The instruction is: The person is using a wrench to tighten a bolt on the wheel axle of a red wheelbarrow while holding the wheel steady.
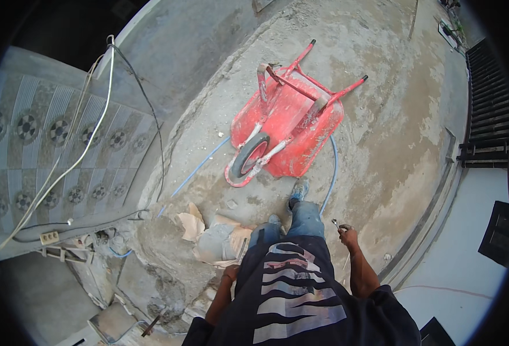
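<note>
Left hand (230,271) close in, right hand (348,236) curled, farther out

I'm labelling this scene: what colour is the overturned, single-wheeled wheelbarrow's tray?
The overturned wheelbarrow's tray is red with pale smears; best in head view.

1. Right of centre, bare ground (393,167) leaves the right hand (347,235) room to pass.
2. Upper centre, an overturned wheelbarrow (289,118) blocks the way.
3. Lower left of centre, a torn bag (239,241) crowds the left hand (231,271).
</note>
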Tool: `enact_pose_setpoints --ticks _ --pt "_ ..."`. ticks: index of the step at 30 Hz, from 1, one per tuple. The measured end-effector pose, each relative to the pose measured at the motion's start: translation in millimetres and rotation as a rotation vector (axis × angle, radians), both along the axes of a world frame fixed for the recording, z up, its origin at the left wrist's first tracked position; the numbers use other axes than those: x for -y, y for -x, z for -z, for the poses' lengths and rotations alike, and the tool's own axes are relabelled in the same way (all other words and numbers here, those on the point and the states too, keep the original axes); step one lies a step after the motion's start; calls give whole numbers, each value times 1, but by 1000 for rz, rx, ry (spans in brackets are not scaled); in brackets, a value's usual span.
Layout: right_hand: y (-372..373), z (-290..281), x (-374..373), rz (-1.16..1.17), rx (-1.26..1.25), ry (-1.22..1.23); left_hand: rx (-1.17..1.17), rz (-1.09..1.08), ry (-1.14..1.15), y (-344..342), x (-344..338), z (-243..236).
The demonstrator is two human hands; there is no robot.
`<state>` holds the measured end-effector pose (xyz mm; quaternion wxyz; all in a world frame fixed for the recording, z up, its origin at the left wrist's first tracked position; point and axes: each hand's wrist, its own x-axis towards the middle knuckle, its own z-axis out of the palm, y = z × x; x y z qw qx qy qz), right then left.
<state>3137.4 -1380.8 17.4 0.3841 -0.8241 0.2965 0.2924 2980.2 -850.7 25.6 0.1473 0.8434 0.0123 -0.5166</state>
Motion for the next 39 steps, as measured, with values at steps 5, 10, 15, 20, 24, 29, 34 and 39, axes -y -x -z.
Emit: enact_pose_setpoints --ticks 5,10,15,20,24,29,34,39 --pt "-106 -9 -12 -27 85 -22 283 -1021 68 -47 32 -9" --pt "-183 -44 -39 -10 90 -51 391 -805 -30 -140 44 -60" --pt "-202 -31 -93 -63 86 -19 373 -1034 18 -151 6 -33" --pt "-163 -18 -158 35 51 41 333 -838 23 -188 -84 -17" --pt "-121 -7 -223 252 52 127 182 -665 60 -238 -169 -16" --pt "-130 10 -319 615 195 -25 251 -547 102 -289 -260 -8" --pt "-107 48 -360 614 102 82 105 -425 60 -366 -258 -19" --pt "-133 105 -384 634 134 9 122 -177 60 -441 -202 -29"
